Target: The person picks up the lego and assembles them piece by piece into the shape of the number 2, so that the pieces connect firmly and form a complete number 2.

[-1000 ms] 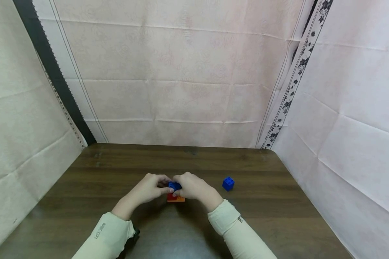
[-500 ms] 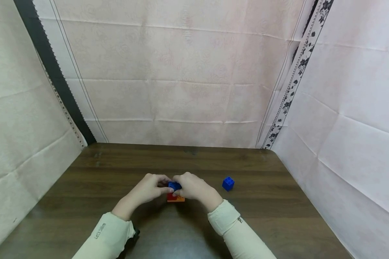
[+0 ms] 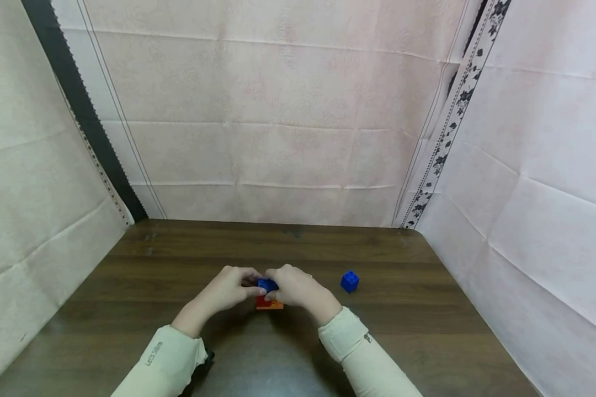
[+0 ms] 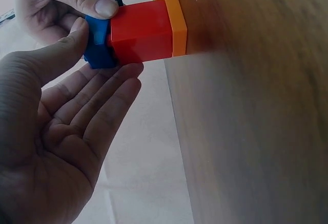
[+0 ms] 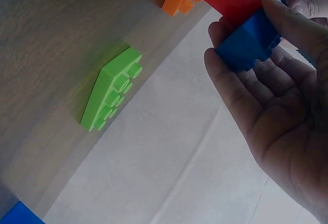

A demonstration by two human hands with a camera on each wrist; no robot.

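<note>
A red toy building brick [image 4: 142, 32] stands on a flat orange brick [image 3: 276, 305] on the table. On top of the red one is a blue brick [image 3: 267, 285], which juts past its side in the right wrist view. My left hand [image 3: 228, 289] pinches the blue brick, thumb on its near side, with fingertips reaching along the red brick's far side. From the right, my right hand [image 3: 298, 285] grips the same blue brick, its thumb lying where blue meets red and its fingers behind.
A sloped green brick [image 5: 110, 93] lies on the wooden table [image 3: 258, 242] past the stack, hidden by the hands in the head view. Off to the right sits another blue brick [image 3: 350, 282]. White cloth [image 3: 278, 127] hangs around the table's back and sides.
</note>
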